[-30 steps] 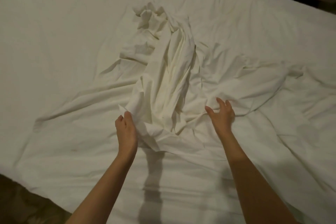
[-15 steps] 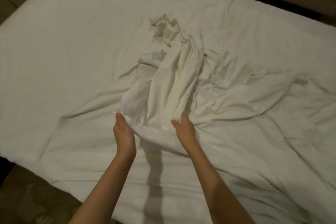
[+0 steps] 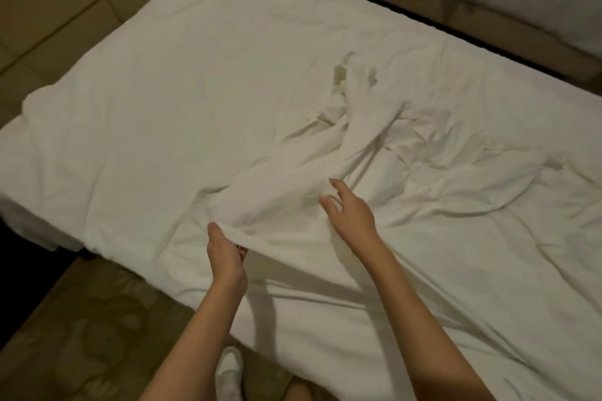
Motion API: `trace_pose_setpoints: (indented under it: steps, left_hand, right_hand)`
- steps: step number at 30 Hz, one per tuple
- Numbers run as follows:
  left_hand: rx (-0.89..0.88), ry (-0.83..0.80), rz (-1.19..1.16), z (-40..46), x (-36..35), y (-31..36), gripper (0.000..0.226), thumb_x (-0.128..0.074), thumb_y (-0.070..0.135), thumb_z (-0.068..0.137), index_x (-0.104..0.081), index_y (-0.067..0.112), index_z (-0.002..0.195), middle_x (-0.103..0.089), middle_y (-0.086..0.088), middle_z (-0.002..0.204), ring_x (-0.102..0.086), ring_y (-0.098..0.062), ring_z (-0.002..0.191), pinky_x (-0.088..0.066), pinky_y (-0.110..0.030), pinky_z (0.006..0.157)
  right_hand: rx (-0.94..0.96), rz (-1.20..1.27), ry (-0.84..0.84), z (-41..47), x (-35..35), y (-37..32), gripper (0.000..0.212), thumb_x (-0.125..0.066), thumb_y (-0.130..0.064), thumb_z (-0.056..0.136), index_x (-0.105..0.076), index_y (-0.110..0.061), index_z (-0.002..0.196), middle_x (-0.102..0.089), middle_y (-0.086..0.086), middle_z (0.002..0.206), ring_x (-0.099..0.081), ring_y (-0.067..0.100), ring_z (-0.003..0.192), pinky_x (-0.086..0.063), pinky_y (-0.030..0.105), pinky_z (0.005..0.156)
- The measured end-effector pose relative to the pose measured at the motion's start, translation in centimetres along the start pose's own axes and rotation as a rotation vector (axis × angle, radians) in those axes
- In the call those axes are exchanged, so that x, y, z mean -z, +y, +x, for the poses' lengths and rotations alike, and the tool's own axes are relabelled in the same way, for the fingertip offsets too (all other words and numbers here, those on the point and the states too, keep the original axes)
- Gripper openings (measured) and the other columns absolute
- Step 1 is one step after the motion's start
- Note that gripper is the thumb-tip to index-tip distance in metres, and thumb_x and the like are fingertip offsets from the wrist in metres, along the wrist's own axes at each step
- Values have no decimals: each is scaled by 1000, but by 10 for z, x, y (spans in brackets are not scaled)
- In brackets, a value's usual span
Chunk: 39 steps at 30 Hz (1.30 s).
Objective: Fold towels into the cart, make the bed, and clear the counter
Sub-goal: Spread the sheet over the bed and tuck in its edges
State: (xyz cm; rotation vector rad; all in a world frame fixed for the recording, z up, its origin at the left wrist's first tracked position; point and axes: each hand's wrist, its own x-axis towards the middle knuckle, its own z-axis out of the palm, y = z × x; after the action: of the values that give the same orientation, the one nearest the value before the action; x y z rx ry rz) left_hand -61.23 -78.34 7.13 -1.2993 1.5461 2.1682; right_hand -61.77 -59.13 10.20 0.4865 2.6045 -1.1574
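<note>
My left hand (image 3: 224, 254) pinches the sheet (image 3: 293, 205) fold near the bed's (image 3: 130, 107) near edge; right hand (image 3: 350, 212) rests open-fingered on it. Light, limp, creases easily. I'd grip its hem.

Person, head view. Two bare forearms, no sleeves visible up to the frame edge. Left hand (image 3: 224, 257) and right hand (image 3: 350, 215): no gloves, rings, watch or wristbands visible. Nails short and plain where they show. One white sock (image 3: 229, 374) on a foot at the lower edge.
</note>
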Motion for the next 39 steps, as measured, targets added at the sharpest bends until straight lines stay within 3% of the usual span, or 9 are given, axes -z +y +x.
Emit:
trace_pose_setpoints:
  steps: [3, 7, 12, 17, 23, 27, 30, 35, 39]
  left_hand:
    - [78, -23, 81, 14, 46, -2, 43, -28, 32, 104, -42, 10, 138, -56, -7, 122, -59, -19, 95, -47, -35, 93]
    - [14, 2, 415, 36, 79, -17, 59, -41, 22, 101, -12, 19, 152, -21, -6, 155, -33, -27, 135, -30, -37, 111]
    - [-161, -288, 611, 44, 50, -37, 48, -53, 6, 93, -41, 10, 139, -43, -5, 140, -44, -17, 123, -38, -20, 96]
    - [-170, -598, 855, 53, -21, -62, 62, -70, 17, 84, -40, 10, 138, -52, -5, 132, -52, -22, 119, -42, -28, 93]
    - [-437, -289, 850, 63, -60, -51, 24, -46, 21, 97, -63, 5, 106, -65, -14, 113, -58, -30, 107, -42, -32, 86]
    - [-121, -140, 386, 83, -34, -33, 34, -46, 27, 99, -61, 5, 121, -63, -12, 120, -58, -26, 111, -43, -34, 100]
    - [113, -110, 150, 87, -12, -34, 21, -53, 30, 96, -65, 14, 104, -69, -2, 98, -64, -18, 91, -51, -31, 80]
    - [30, -118, 433, 80, 13, -49, 19, -54, 14, 94, -60, 9, 77, -56, -7, 66, -51, -19, 67, -39, -23, 56]
    - [32, 30, 656, 87, 26, -69, 15, -45, 5, 97, -59, 6, 93, -58, -5, 80, -59, -26, 80, -40, -24, 60]
  right_hand:
    - [33, 34, -106, -24, -48, -6, 31, -53, -34, 95, -62, -23, 123, -65, -1, 121, -58, 16, 113, -42, 29, 93]
    - [27, 154, -319, -63, -97, 11, 26, -54, -23, 96, -62, -22, 72, -57, -11, 76, -53, 5, 75, -38, 24, 71]
    - [9, 136, -400, -79, -119, 33, 17, -57, -16, 93, -62, -25, 79, -56, -3, 96, -55, 10, 92, -37, 13, 80]
    - [-53, 156, -505, -78, -120, 57, 15, -62, -23, 90, -70, -35, 91, -59, -12, 101, -56, 2, 96, -39, 13, 85]
    - [-211, 296, -416, -50, -91, 75, 11, -68, -24, 86, -70, -34, 90, -67, -3, 102, -63, 10, 92, -49, 20, 85]
    - [-197, 357, -148, 16, -68, 71, 21, -64, -17, 90, -63, -11, 110, -63, 3, 99, -59, 13, 90, -48, 23, 87]
    - [-215, 526, -56, 66, -63, 52, 36, -60, -17, 92, -51, -10, 126, -56, 5, 113, -56, 18, 102, -48, 41, 97]
    - [-267, 681, 17, 124, -72, 27, 84, -65, -15, 88, -9, -15, 150, -24, 10, 148, -47, 21, 118, -45, 40, 101]
    - [-142, 227, -81, 159, -85, 32, 72, -71, -17, 84, -32, -7, 144, -33, 15, 146, -39, 28, 132, -32, 28, 106]
